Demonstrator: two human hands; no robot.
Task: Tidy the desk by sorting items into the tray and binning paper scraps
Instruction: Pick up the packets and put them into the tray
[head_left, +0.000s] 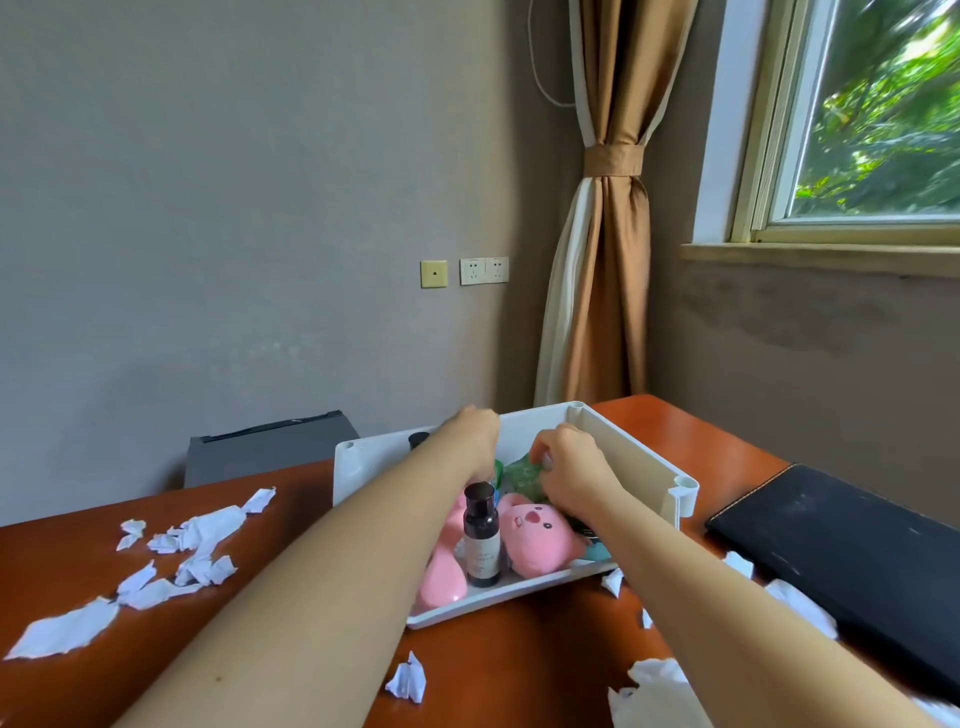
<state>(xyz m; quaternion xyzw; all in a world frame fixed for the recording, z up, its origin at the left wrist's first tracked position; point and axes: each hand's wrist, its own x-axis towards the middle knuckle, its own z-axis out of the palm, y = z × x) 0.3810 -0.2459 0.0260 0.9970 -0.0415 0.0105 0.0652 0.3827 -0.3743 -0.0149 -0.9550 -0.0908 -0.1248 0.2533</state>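
A white tray (644, 457) sits on the brown desk (291, 499). Inside it stand a dark brown bottle (481, 535), a pink plush toy (540, 540) and a pink object (441, 577) at the front left. Both my hands are inside the tray. My right hand (571, 467) pinches a green packet (522, 475) near the tray's back. My left hand (470, 441) reaches down beside it with fingers curled over something I cannot make out. Torn white paper scraps (197, 545) lie scattered on the desk to the left, and more paper scraps (408, 680) lie in front of the tray.
A black flat case (841, 551) lies on the desk at the right, with paper scraps (800, 603) along its near edge. A dark grey chair back (270, 447) stands behind the desk. A brown curtain (608, 234) and a window (878, 114) are beyond.
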